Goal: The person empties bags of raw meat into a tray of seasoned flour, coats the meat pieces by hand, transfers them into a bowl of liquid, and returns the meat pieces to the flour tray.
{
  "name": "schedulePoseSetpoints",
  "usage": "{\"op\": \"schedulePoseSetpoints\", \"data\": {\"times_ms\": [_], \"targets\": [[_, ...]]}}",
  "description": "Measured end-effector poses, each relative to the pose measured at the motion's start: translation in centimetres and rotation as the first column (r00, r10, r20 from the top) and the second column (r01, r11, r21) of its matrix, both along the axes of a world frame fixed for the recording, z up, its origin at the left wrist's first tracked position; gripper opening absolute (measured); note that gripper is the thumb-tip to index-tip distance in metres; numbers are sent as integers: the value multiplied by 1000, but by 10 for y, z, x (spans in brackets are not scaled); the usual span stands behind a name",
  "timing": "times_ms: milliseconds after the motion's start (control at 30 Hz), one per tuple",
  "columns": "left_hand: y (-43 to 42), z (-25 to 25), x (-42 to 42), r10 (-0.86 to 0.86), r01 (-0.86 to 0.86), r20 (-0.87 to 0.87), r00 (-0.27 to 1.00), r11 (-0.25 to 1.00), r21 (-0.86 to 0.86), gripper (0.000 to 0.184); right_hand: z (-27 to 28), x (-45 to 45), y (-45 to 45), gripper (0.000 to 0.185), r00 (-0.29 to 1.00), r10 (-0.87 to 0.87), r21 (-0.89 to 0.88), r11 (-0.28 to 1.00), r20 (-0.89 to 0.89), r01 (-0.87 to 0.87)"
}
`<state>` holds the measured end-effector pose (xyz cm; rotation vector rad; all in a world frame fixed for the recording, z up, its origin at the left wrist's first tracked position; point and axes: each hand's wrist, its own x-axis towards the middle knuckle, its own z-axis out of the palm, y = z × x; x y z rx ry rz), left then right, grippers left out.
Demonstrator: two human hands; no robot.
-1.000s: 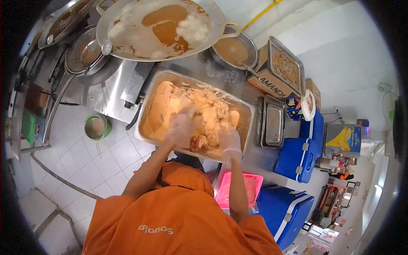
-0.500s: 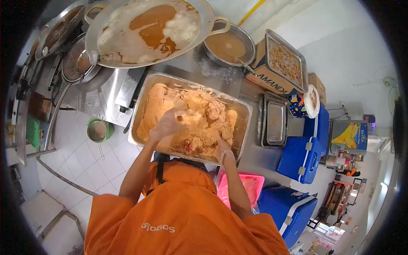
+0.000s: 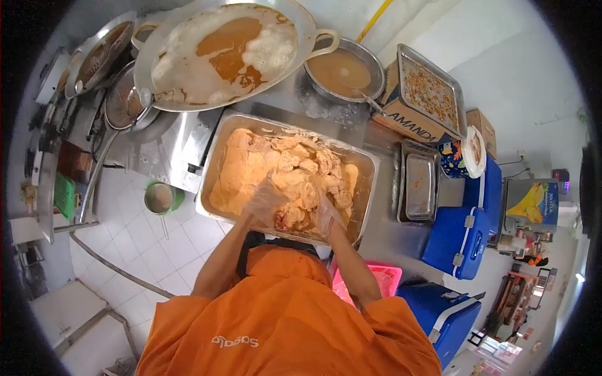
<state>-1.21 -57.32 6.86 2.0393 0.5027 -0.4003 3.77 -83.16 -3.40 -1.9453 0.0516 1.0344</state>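
Observation:
A deep metal tray (image 3: 370, 188) holds orange-tinted flour and a heap of coated pieces (image 3: 298, 182) that look like raw chicken. My left hand (image 3: 266, 198), in a clear plastic glove, presses into the left side of the heap with its fingers curled round coated pieces. On the other side of the heap, my right hand (image 3: 328, 216), also gloved, grips at the pieces, its fingertips partly buried. A reddish bare patch shows on one piece between the hands, near the tray's front edge.
Beyond the tray sits a large pan of foamy oil (image 3: 229, 47), beside a bowl of cloudy liquid (image 3: 340, 70). To the right are stacked metal trays (image 3: 419, 182), a crumb tray (image 3: 429, 88) on a carton and blue coolers (image 3: 456, 241). A pink basket (image 3: 384, 279) stands lower right.
My left hand has lowered into the heap and moved closer to my right hand. Pieces are now gathered between them. The whole view has shifted slightly.

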Motion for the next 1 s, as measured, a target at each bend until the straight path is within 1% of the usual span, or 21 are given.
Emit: {"op": "schedulePoseSetpoints", "data": {"times_ms": [200,300,333,367,400,433,467,500,567,600,633,667,700,733,767,800,867,900,933,967,1000], "targets": [[-5,19,0,185,-165,237,954,981,-102,78,-6,8,-4,66,987,119,117,984,105,-131],[-2,49,2,295,-225,307,905,943,-244,76,4,11,-1,68,970,157,49,985,187,-168],[0,63,4,328,-231,326,887,925,-301,74,40,11,12,62,970,164,-79,985,180,-152],[3,76,3,309,-203,335,890,927,-316,76,79,12,25,56,971,172,-203,969,164,-138],[7,88,3,292,-175,347,891,927,-332,79,126,6,41,48,978,107,-172,982,181,-75],[11,92,0,276,-147,356,893,925,-350,82,145,5,44,44,984,56,-137,990,167,-33],[19,66,-8,204,-159,382,901,976,-148,83,163,4,48,39,988,6,-104,995,153,10],[31,20,-20,131,-168,397,909,984,59,85,170,7,49,39,993,-25,-65,997,114,33],[33,7,-39,51,-116,225,973,952,284,89,165,3,46,38,970,-132,68,990,206,120],[30,33,-50,45,-57,49,998,955,292,91,156,-7,41,38,919,-217,171,971,328,168],[27,54,-54,39,0,-127,991,957,289,94,150,-13,34,39,882,-165,90,986,441,140],[22,67,-51,-40,89,-194,980,963,253,81,148,-19,29,40,832,-107,0,992,544,128],[16,78,-46,-120,176,-255,960,962,209,69,154,-21,23,42,798,111,-283,956,593,77],[10,82,-42,-202,260,-311,929,952,159,60,145,-21,13,45,788,344,-498,865,511,-55],[3,63,-41,-208,264,-329,921,955,135,66,136,-21,3,48,730,559,-672,717,393,-187],[-8,24,-39,-215,268,-347,913,957,112,72,94,-17,-11,53,647,741,-740,537,183,-406],[-22,-19,-31,-257,308,-319,912,944,120,75,37,-6,-18,57,612,790,-678,428,-41,-598],[-29,-28,-27,-296,345,-276,915,927,149,72,21,-2,-16,57,710,702,-604,541,-59,-585],[-37,-32,-24,-338,383,-237,911,906,180,69,19,-1,-16,56,632,774,-609,483,-41,-629],[-43,-23,-21,-393,434,-231,890,886,164,67,17,-1,-15,55,548,836,-619,422,-18,-663],[-48,-9,-16,-446,483,-223,867,862,153,65,26,3,-16,53,228,973,-718,172,20,-674]]}}
